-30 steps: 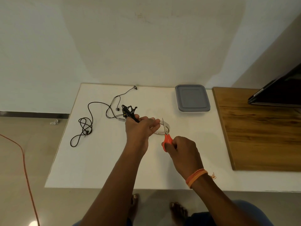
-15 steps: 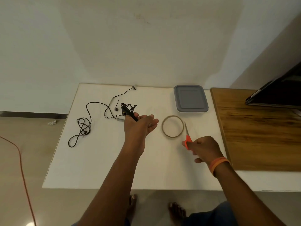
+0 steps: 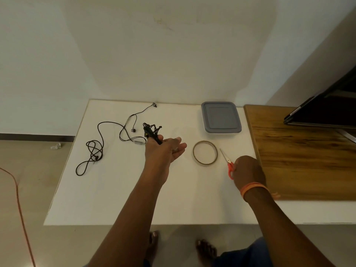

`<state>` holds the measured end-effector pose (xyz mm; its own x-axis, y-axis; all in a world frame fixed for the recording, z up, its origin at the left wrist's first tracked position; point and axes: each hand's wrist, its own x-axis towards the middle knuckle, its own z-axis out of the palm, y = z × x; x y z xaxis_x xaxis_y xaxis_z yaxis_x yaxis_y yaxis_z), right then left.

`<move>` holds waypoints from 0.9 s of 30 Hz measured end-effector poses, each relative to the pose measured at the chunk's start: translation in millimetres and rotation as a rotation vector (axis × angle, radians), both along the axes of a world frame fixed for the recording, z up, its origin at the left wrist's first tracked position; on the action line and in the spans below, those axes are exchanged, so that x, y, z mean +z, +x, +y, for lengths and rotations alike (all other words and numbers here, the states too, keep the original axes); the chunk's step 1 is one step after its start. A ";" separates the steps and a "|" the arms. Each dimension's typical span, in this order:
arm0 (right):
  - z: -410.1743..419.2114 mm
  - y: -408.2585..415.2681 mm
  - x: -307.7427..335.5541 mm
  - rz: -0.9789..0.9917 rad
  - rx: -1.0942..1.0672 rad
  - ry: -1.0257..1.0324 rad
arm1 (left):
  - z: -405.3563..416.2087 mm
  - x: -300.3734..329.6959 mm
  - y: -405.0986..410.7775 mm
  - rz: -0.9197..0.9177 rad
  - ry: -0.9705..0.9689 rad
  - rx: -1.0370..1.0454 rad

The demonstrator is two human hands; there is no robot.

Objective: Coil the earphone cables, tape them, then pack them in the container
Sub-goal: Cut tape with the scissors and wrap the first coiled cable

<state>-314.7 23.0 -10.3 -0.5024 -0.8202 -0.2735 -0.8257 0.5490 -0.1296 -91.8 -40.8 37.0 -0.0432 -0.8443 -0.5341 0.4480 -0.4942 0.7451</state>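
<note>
My left hand (image 3: 163, 151) holds a coiled black earphone bundle (image 3: 152, 131) between thumb and palm, above the middle of the white table (image 3: 115, 199); its other fingers point right. My right hand (image 3: 247, 170) grips red-handled scissors (image 3: 228, 162) low over the table, blades pointing up-left. A thin roll of clear tape (image 3: 205, 153) lies flat between the two hands. A loose black earphone cable (image 3: 100, 143) sprawls on the left. The grey lidded container (image 3: 221, 116) stands shut at the back.
A wooden board (image 3: 308, 160) abuts the table on the right, with a dark screen (image 3: 331, 110) at its far end. An orange cord (image 3: 17, 189) runs over the floor at left. My bare feet (image 3: 154, 241) show below the table edge.
My right hand has carried the scissors from the tape near my left hand out to the right and down to the table. The tape roll now lies uncovered. My left hand kept the bundle.
</note>
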 end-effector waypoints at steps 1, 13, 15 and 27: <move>0.8 1.9 1.9 0.011 -0.015 -0.023 | -0.2 0.5 -0.1 -0.001 -0.001 -0.003; -19.2 69.4 78.2 -1.077 0.071 -0.538 | 2.2 10.3 5.3 0.378 0.066 -0.273; -22.0 75.9 74.9 -0.973 0.177 -0.536 | 0.9 12.9 7.2 0.373 0.065 -0.277; -37.1 80.9 63.7 -0.925 0.251 -0.519 | 1.2 13.5 9.3 0.327 0.012 -0.353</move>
